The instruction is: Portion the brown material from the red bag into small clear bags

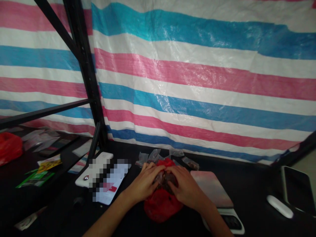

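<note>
on my feed, nearest: red bag [163,209], long axis running roughly near to far. dark clump [171,178] lies at its middle, between the fingertips of left hand [148,179] and right hand [186,184]; neither looks nearer. fingers curl inward; i cannot tell whether they grip clump or bag. just beyond: small clear bags [154,155].

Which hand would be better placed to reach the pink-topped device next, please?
Probably the right hand: it is close beside the pink-topped device, while the left hand is farther away, across the red bag.
</note>
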Motion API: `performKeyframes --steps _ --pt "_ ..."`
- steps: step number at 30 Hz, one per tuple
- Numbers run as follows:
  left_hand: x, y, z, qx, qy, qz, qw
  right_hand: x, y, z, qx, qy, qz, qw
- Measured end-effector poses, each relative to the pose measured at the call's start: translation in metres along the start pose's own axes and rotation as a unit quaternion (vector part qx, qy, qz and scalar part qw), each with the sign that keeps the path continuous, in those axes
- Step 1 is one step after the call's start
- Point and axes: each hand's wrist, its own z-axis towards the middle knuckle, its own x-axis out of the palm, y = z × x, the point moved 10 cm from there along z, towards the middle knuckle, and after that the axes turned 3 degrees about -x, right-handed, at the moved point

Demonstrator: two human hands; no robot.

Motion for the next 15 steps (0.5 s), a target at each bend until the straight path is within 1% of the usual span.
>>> performKeyframes --steps 6,11,15 --pt "0.002 0.002 -0.001 -0.019 0.011 0.008 1.000 -0.003 -0.005 0.000 0.000 -0.021 0.024 0.999" --pt "0.001 0.004 0.000 -0.027 0.008 0.008 1.000 -0.007 0.003 0.000 -0.002 -0.023 0.059 0.998" --pt "0.002 0.005 0.000 -0.036 0.004 -0.025 0.999 -0.006 0.006 0.000 0.008 -0.017 0.060 0.998"
